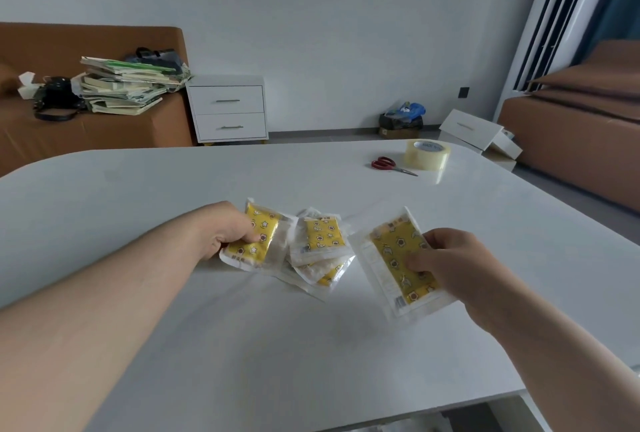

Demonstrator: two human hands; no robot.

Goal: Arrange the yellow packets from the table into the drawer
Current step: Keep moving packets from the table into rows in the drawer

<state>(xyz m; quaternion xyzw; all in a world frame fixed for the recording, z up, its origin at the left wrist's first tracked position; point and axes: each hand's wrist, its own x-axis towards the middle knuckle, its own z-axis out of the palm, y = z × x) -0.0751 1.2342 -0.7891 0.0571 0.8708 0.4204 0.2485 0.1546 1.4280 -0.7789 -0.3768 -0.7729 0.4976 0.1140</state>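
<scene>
Left to right from my feed: left forearm comes in from lower left, stretched across the white table [173, 345], wrist low. Left hand [228, 227] is palm-down, fingers curled onto the left yellow packet [254, 241], thumb on its top face; looks like a pinch on its near-left edge, and I can't tell if the packet is off the surface. Just right of it, a small pile of yellow packets [320, 244] lies loose on the table, overlapping; one partly tucked underneath, count unclear from here. Right of the pile, the right hand [453, 262] is closed on the right yellow packet [403, 262], thumb across the printed face, other fingers behind it, packet tilted and apparently lifted off the table. Right forearm enters from lower right, angled in. Far right side of the table: red scissors [389, 165] just beside a tape roll [427, 153].
</scene>
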